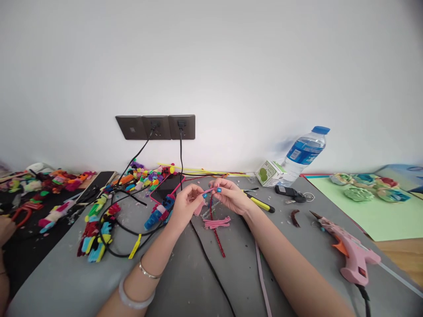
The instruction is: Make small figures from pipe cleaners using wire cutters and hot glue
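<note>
Over the middle of the grey table, my left hand point(187, 203) and my right hand point(233, 197) meet fingertip to fingertip. A thin pink pipe cleaner point(208, 191) is pinched between them, one end in each hand. Just below lies a small bunch of short pink pipe cleaner pieces point(217, 223). Under that bunch runs a red glittery pipe cleaner point(218, 245). A yellow and black utility knife point(262, 204) rests partly behind my right wrist. Left of my left hand sits a blue fuzzy pipe cleaner figure point(154, 218).
Black cables point(211, 264) cross the table from wall sockets point(155, 127). Right stand a water bottle point(304, 152), a small box point(270, 174), keys point(299, 195) and a pink glue gun point(352, 253). Left are colourful figures point(95, 235), a phone point(167, 188) and another person's hand point(5, 230).
</note>
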A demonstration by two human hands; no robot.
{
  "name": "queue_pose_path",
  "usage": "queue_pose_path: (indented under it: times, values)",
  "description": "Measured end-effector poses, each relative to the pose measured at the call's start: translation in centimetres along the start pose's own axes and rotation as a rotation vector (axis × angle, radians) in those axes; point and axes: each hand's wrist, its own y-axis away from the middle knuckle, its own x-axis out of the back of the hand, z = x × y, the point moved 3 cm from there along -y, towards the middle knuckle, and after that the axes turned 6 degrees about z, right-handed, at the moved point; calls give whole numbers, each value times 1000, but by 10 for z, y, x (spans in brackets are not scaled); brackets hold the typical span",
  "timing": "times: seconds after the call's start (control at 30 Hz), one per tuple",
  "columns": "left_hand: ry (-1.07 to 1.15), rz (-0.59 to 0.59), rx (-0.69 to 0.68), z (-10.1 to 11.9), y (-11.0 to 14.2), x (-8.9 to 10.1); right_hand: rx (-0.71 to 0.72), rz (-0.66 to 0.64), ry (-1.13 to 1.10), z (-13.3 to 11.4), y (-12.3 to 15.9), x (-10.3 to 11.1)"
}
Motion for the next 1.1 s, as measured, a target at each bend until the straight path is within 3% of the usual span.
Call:
queue_pose_path:
  times: [0.13, 0.33, 0.57, 0.77, 1.1]
  values:
    - [98, 30, 70, -1, 1, -1, 6, -59, -58, 0, 1, -1]
    - [467, 74, 306, -3, 2, -5, 19, -76, -112, 0, 0, -3]
    - [714, -39, 408, 0, 5, -11, -13, -141, -132, 3, 4, -11]
    - [727, -102, 381, 2, 8, -13, 11, -121, -104, 3, 5, -9]
    - [581, -138, 320, 3, 10, -18, -48, -231, -35, 6, 8, -15]
